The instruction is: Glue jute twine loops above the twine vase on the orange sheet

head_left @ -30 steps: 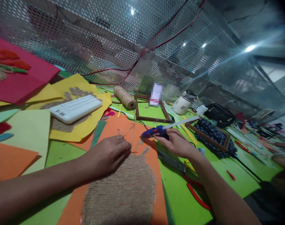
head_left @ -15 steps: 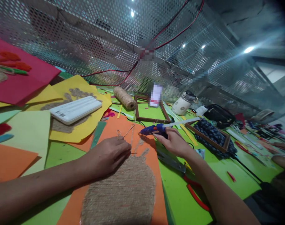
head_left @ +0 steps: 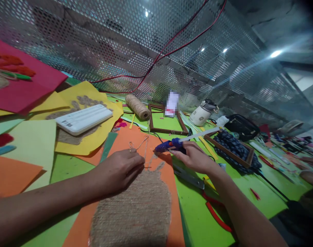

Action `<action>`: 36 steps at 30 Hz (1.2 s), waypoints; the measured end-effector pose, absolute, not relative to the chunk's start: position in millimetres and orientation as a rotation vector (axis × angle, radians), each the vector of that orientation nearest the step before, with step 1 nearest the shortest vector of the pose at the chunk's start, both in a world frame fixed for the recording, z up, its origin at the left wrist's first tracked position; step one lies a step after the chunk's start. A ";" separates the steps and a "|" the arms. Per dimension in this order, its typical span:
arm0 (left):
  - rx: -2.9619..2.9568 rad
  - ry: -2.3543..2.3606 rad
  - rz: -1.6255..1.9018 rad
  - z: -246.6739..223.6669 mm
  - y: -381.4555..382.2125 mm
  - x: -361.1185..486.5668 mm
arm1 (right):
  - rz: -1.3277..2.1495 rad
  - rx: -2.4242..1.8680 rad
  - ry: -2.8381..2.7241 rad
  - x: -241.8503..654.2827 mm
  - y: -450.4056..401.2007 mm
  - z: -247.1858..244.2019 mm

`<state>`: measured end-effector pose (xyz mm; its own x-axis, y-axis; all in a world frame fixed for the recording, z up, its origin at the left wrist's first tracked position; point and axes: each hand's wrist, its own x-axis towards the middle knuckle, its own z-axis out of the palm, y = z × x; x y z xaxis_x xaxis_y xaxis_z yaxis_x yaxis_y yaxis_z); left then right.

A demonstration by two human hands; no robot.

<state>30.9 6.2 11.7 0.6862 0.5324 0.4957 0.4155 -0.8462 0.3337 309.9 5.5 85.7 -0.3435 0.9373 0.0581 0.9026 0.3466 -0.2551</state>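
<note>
An orange sheet (head_left: 125,137) lies before me, with a shape of twine rows (head_left: 135,212) glued across its lower part. Over the top of that shape rests my left hand (head_left: 125,166), its fingers closed on a thin strand of twine (head_left: 146,145). The strand leads back toward a twine spool (head_left: 137,107). My right hand (head_left: 194,156) is wrapped round a blue glue gun (head_left: 169,145), from whose rear a long white glue stick sticks out. The gun's nozzle is at the orange sheet, by a small looped twine outline above the shape.
Red-handled scissors (head_left: 215,216) lie right of the sheet. A white power bank (head_left: 84,120) rests on yellow paper at left. Behind stand a brown frame (head_left: 169,131) and a white bottle (head_left: 202,113). Another frame (head_left: 246,154) lies on dark patterned cloth at right.
The glue gun's nozzle has come slightly down onto the orange sheet near the small twine outline. My left hand has stayed in place on the twine.
</note>
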 end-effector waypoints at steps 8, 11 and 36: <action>2.711 0.780 0.874 10.5 7.3 31.1 | 0.178 -1.675 -2.423 311.0 4.3 85.3; 2.714 0.771 0.878 9.8 6.4 30.3 | 0.200 -1.660 -2.359 309.8 6.3 84.0; 2.685 0.777 0.840 7.0 7.5 28.8 | 0.367 -1.609 -2.283 301.4 14.4 71.1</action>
